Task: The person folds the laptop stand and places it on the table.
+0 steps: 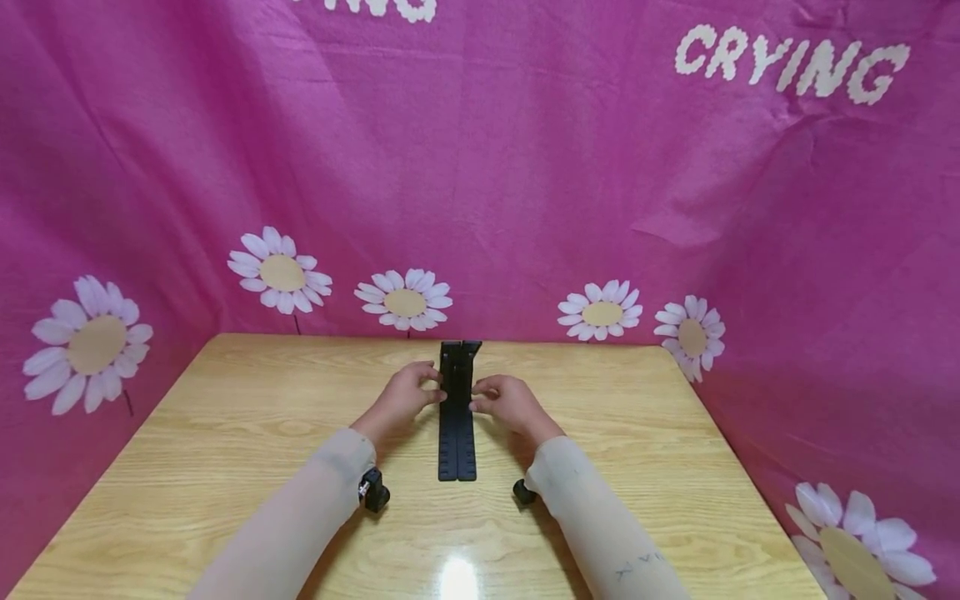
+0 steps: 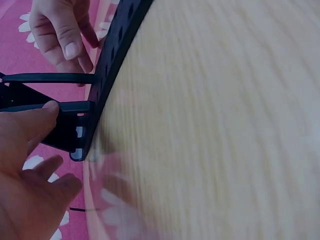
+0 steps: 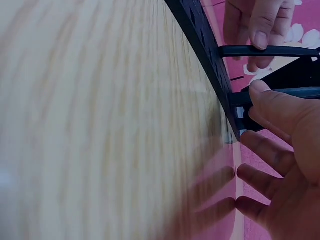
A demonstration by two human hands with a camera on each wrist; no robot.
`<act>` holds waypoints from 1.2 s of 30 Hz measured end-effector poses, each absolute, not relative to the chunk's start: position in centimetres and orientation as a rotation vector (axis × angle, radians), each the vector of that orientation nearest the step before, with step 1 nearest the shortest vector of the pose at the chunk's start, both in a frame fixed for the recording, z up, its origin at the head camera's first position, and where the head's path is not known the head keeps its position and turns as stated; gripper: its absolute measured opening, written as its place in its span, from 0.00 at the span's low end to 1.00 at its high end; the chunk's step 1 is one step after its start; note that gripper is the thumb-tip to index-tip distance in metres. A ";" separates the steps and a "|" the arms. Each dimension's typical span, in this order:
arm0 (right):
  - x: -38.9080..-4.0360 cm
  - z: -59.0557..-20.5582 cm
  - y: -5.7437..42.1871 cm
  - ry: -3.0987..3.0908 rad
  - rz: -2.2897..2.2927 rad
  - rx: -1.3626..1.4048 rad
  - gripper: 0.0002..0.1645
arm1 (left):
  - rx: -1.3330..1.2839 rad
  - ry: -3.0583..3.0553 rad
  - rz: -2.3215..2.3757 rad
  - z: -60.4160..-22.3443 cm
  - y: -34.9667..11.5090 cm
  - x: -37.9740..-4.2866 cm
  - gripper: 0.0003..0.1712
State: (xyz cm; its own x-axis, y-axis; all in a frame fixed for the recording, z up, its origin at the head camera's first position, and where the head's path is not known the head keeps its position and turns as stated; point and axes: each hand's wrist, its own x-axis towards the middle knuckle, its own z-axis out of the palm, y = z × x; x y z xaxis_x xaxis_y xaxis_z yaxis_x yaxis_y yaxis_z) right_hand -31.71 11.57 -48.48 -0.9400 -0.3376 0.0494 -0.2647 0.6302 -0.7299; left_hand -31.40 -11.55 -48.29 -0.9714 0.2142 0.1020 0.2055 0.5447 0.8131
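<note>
A black foldable stand, its base lying flat with notches along it, is on the wooden table. Its raised support rises from the base at the far end. My left hand pinches the left side of this support, thumb on its near bar and fingers partly hidden behind. On the opposite side, my right hand pinches the support between thumb and index finger. In the right wrist view, the other fingers of the right hand are spread below the bar.
The wooden table spreads around the stand on every side. Behind and beside it hangs a pink cloth with printed daisies and white letters. A dark wrist device is at the left sleeve, another at the right.
</note>
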 end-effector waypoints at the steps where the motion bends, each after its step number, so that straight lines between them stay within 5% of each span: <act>1: -31.8 -48.5 11.5 2.755 -1.208 -0.521 0.16 | 0.377 2.756 1.440 -48.2 -11.5 -31.5 0.10; 12: -32.4 -49.0 10.8 2.813 -1.194 -0.560 0.03 | 0.392 2.743 1.476 -48.5 -10.9 -31.7 0.03; 36: -31.9 -49.1 10.7 2.907 -1.143 -0.658 0.13 | 0.507 2.731 1.411 -48.5 -11.2 -30.8 0.08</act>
